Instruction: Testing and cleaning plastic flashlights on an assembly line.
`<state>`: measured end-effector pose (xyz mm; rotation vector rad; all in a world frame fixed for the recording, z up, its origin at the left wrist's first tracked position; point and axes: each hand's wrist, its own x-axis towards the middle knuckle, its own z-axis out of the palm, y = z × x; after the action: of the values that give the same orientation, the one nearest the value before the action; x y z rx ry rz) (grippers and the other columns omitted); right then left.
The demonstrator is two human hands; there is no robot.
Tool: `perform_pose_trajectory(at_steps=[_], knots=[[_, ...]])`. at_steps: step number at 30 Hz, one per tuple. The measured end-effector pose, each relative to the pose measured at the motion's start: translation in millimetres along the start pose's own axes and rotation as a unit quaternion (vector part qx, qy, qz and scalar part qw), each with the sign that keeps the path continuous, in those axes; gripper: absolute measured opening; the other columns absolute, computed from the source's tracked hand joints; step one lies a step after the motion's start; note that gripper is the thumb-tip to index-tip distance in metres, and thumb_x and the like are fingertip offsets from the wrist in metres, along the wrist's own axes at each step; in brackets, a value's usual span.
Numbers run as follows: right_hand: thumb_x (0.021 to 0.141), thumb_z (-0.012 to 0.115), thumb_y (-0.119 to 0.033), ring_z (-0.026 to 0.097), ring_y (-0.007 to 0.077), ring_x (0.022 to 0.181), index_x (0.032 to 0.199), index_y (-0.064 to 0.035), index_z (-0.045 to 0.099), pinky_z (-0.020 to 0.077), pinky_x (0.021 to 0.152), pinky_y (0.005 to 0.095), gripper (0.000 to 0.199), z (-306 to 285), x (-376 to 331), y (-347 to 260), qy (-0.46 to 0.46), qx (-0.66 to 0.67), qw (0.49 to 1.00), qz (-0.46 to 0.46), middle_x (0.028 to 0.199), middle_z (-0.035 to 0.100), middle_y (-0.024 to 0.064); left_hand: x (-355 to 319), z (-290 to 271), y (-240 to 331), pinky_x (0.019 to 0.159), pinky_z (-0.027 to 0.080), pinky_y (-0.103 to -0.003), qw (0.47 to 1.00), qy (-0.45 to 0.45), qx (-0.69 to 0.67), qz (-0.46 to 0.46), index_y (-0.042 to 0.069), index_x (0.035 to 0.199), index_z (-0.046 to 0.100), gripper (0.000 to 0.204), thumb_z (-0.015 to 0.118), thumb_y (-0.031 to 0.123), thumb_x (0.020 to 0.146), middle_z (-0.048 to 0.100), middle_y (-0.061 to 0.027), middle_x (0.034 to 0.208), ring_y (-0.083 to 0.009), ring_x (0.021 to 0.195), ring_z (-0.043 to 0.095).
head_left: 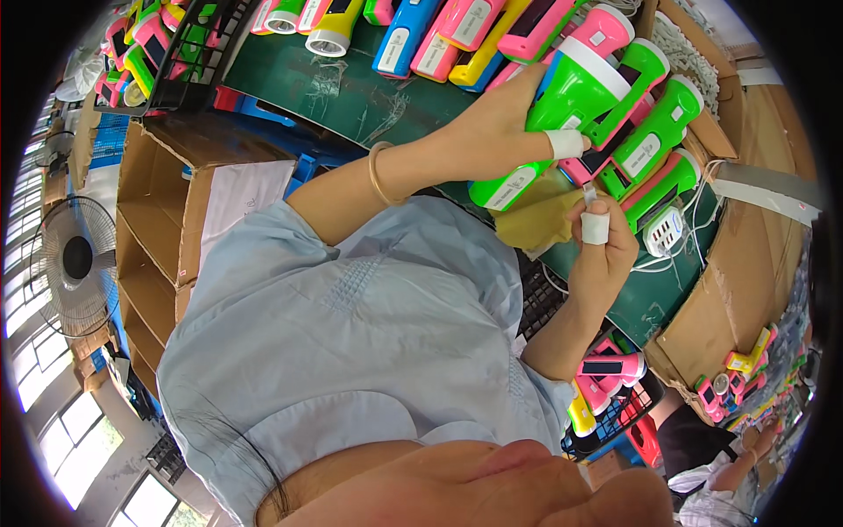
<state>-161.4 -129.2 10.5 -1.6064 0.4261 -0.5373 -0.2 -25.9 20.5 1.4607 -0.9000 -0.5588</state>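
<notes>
so the green flashlight point(562, 101) sits in the upper middle of the frame, a bit right of centre; its long axis runs on a slant, white-rimmed head up toward the upper right, labelled tail end down toward the lower left; the left hand point(505, 132) has it, wrapped round the body with the taped thumb on the near side, so that's the closer hand by far; the right hand point(606, 233) is just below and to the right, thumb and finger pinching a small pale piece point(589, 191), too tiny to tell exactly what; from there the flashlight lies up and to the left, near but not touching, I think; imo that short diagonal between the pinch and the flashlight is what matters; fwiw there's a yellow cloth point(536, 215) under the tail end, and a white charger block point(664, 232) to the right
</notes>
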Motion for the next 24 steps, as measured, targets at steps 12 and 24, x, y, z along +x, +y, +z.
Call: perform_pose_trajectory(at_steps=[12, 24], knots=[[0.086, 0.054, -0.01, 0.048, 0.0058, 0.065, 0.081, 0.0009, 0.057, 0.0369, 0.059, 0.0187, 0.012, 12.4, 30.1, -34.7, -0.007, -0.068, 0.992, -0.103, 0.069, 0.056, 0.0012, 0.0, -7.1, 9.6, 0.078, 0.045, -0.034, 0.987, -0.093, 0.121, 0.056, -0.012, 0.136, 0.001, 0.095, 0.064, 0.019, 0.072, 0.05, -0.0272, 0.106, -0.0318, 0.094, 0.056], [0.083, 0.06, -0.011, 0.04, 0.009, 0.051, 0.079, 0.0016, 0.059, 0.0322, 0.046, 0.0243, 0.013, 15.8, 41.6, -38.2, 0.005, -0.257, 0.961, -0.097, 0.059, 0.047, 0.0052, -0.7, 4.3, -4.3, 0.077, 0.046, -0.031, 0.98, 0.043, 0.182, 0.064, -0.002, 0.122, 0.038, 0.068, 0.071, 0.022, 0.067, 0.054, -0.0155, 0.101, -0.0209, 0.09, 0.054]])
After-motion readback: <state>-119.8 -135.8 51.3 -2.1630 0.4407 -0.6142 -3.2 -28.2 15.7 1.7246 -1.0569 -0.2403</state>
